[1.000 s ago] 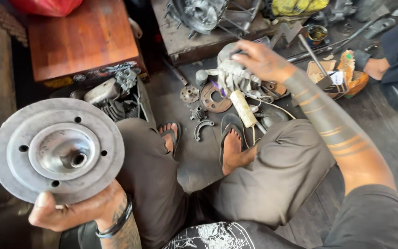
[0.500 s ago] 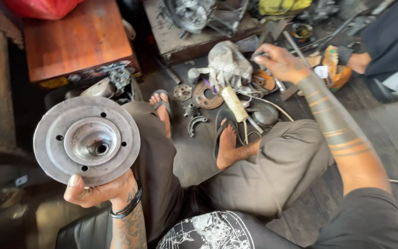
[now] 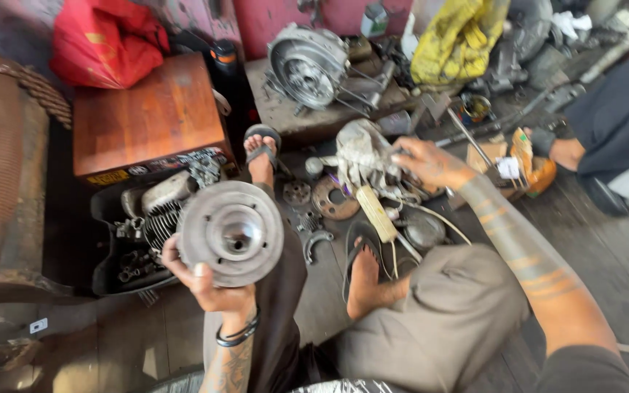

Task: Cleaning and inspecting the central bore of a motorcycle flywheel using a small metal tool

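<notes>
My left hand [image 3: 209, 284] grips a round grey metal drum [image 3: 231, 231] by its lower edge and holds it face-up over my left knee. My right hand [image 3: 424, 161] reaches forward to the floor and rests on a dirty white rag [image 3: 362, 154] among loose metal parts; whether it grips anything I cannot tell. A wooden-handled tool [image 3: 377, 213] lies just below that hand, beside a rusty toothed disc [image 3: 333, 198]. My feet in sandals [image 3: 362, 251] rest among the parts.
A wooden box [image 3: 147, 120] sits at the left, with a black tray of engine parts [image 3: 136, 233] under it. An engine casing [image 3: 307, 65] stands on a board at the back. Another person's arm [image 3: 606, 138] is at the right.
My left hand has brought the drum lower and closer to the middle. My right hand has drawn back left from the far tools onto the rag. The view has tilted up.
</notes>
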